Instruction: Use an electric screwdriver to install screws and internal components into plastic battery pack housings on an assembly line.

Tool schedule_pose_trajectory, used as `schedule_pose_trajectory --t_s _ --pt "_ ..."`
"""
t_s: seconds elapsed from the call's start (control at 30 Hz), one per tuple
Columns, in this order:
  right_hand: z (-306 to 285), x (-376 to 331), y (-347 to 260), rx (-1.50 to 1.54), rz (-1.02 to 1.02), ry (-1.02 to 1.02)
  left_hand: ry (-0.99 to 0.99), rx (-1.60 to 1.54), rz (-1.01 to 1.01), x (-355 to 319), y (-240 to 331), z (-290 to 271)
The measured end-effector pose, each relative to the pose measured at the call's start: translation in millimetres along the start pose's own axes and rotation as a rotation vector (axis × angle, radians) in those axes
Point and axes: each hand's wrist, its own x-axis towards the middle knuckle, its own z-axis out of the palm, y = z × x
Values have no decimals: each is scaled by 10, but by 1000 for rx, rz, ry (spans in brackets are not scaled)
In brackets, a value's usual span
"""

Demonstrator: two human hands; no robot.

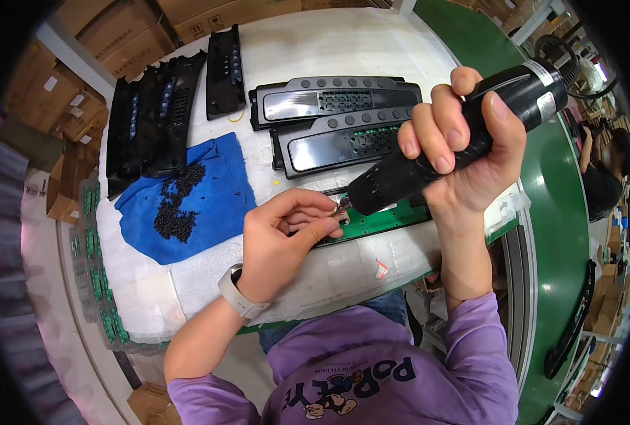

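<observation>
Fingers of our left hand (283, 237) are pinching a small screw (342, 207) while our right hand (464, 152) is gripping the black electric screwdriver (456, 145) over the green circuit board (379, 221).

A single head-worn fisheye view looks steeply down from just above the person's chest onto a white table (329, 42), close enough that the hands fill the centre. The table's far edge lies toward the top; a green conveyor (556, 205) curves beside it on the right. Straight edges bend near the dark round rim.
</observation>
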Motion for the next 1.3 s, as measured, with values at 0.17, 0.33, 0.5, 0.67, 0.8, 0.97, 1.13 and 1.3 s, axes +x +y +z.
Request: schedule_pose_trajectory --t_s 0.17,0.33,0.5,0.67,0.8,0.97,1.13,1.3 --pt "-13 -17 0 -12 -9 -17 -26 -49 -63 39 -10 -62" --pt "-18 -11 19 2 20 -56 -50 -62 -66 42 -10 -62" --pt "-10 6 -35 47 72 11 -56 11 -84 4 62 -36" --pt "-8 8 -110 104 72 59 -55 -51 49 -25 57 16" --pt "23 -74 -142 -241 80 -239 23 -124 72 74 -50 -105" --pt "98 -185 -78 -417 226 -123 -58 -314 110 70 -49 -97" --pt "87 -194 -89 -441 275 -96 -92 -218 98 49 -67 -47" --pt "86 -195 -74 -500 202 -118 -54 -140 81 47 -58 -11"
